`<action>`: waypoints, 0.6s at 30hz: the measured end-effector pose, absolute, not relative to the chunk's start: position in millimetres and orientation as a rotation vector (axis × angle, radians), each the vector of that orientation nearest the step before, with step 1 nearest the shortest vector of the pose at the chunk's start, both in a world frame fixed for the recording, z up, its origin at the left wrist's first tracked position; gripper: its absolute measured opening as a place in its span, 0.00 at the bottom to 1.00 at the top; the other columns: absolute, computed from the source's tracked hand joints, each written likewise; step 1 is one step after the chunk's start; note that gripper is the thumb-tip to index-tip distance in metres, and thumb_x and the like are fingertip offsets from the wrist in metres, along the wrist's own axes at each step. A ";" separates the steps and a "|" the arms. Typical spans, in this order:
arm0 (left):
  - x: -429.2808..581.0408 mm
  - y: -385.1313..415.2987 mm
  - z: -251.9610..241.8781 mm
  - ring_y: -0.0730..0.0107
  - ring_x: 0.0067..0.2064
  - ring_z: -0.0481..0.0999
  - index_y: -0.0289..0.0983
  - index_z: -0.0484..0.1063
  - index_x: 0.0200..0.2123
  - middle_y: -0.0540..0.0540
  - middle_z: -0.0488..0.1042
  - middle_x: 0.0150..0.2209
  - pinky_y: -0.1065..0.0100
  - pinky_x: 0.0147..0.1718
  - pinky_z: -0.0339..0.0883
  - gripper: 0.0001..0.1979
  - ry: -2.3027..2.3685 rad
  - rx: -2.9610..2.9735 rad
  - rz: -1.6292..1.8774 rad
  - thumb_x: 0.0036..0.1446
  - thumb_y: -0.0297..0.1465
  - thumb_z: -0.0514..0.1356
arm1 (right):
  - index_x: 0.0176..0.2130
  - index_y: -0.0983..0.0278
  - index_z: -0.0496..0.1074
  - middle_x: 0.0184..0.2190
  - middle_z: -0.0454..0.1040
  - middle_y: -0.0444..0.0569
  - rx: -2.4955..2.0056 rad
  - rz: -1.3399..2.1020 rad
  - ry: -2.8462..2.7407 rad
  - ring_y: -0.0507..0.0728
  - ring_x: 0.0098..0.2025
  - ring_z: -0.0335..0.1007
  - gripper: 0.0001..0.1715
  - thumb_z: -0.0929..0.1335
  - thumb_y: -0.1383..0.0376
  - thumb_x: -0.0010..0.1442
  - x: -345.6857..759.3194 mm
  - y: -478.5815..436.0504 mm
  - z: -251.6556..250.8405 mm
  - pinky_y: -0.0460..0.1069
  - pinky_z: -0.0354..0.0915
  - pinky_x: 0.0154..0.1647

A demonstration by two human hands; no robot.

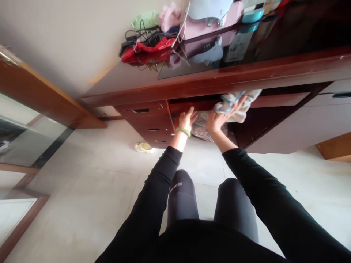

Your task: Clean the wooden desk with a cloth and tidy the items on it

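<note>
My right hand [219, 118] grips a light grey cloth with blue edging [246, 106], which is bunched up in front of the desk's open middle section. My left hand [187, 119], with a green bangle at its wrist, has its fingers apart against the dark red drawer front [178, 106] and holds nothing. Between and below my hands, patterned fabric [201, 128] shows inside the opening; part of it is hidden behind my right hand.
The desk [203, 86] carries a red bag [148, 51], cables, a pink box [233, 16] and a turquoise bowl [252, 16]. Closed drawers stand at the left. A yellowish shoe [144, 147] lies on the floor beneath them. My knees are close below my hands.
</note>
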State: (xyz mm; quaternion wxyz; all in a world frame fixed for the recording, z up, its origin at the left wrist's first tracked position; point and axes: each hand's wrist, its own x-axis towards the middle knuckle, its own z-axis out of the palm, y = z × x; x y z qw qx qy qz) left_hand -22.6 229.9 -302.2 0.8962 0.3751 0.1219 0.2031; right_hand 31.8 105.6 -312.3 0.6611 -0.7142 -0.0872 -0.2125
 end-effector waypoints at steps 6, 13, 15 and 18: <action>-65.8 238.0 -326.5 0.50 0.73 0.74 0.39 0.82 0.47 0.37 0.82 0.59 0.45 0.71 0.71 0.31 0.184 0.777 0.379 0.76 0.57 0.50 | 0.62 0.54 0.76 0.77 0.63 0.44 -1.725 -0.607 -0.667 0.67 0.86 0.30 0.24 0.69 0.61 0.68 -6.6 195.6 -332.8 0.71 0.26 0.86; -111.7 262.8 -341.2 0.52 0.71 0.76 0.41 0.82 0.54 0.39 0.83 0.57 0.44 0.69 0.70 0.43 0.245 0.939 0.497 0.76 0.58 0.33 | 0.55 0.53 0.78 0.68 0.74 0.47 -1.591 -0.437 -1.117 0.61 0.81 0.54 0.20 0.65 0.66 0.67 -25.9 238.9 -331.2 0.68 0.43 0.86; -119.5 270.4 -346.1 0.48 0.71 0.75 0.41 0.80 0.58 0.37 0.81 0.61 0.47 0.68 0.71 0.44 0.221 0.861 0.471 0.73 0.63 0.36 | 0.50 0.57 0.78 0.62 0.78 0.51 -1.514 -0.413 -1.098 0.65 0.76 0.63 0.15 0.65 0.64 0.69 -30.9 237.2 -338.5 0.70 0.47 0.84; -130.9 275.3 -361.2 0.43 0.69 0.76 0.40 0.78 0.60 0.35 0.79 0.63 0.48 0.65 0.74 0.42 0.299 0.813 0.451 0.71 0.65 0.43 | 0.45 0.59 0.78 0.52 0.82 0.53 -1.470 -0.198 -0.965 0.66 0.63 0.75 0.11 0.67 0.58 0.69 -42.2 221.4 -357.5 0.68 0.61 0.77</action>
